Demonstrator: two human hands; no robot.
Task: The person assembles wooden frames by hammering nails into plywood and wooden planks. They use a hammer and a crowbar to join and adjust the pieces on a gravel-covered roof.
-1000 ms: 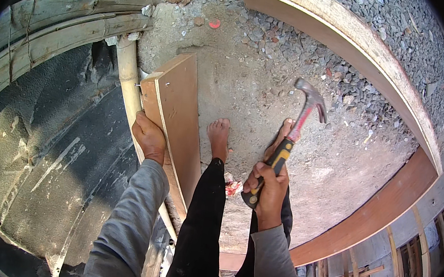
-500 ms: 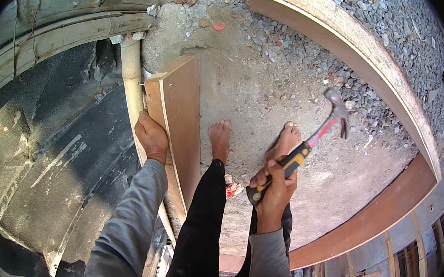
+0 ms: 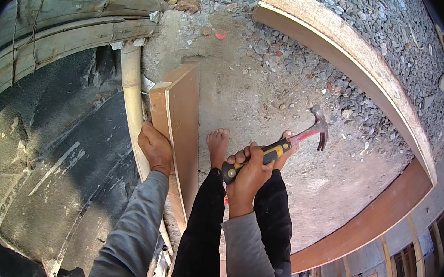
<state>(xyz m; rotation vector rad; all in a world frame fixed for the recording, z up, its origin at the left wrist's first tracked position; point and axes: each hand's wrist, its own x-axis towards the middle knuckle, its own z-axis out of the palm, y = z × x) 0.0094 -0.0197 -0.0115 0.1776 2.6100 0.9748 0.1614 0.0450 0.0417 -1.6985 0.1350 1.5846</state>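
My right hand is closed around the black-and-yellow handle of a claw hammer. The hammer's metal head points to the right, above the ground and apart from any wood. My left hand is wrapped over the outer edge of a brown wooden board standing on its edge at the left; its fingertips are partly hidden. Close along the outer side of that board runs a bamboo pole.
A long wooden form board curves around the right, with gravel beyond it. Thick bamboo poles and dark sheeting lie at the left. My bare feet stand on sandy ground between the boards.
My right hand has moved left with the hammer, whose head now sits lower and tilts more to the right. My left hand keeps its hold on the board.
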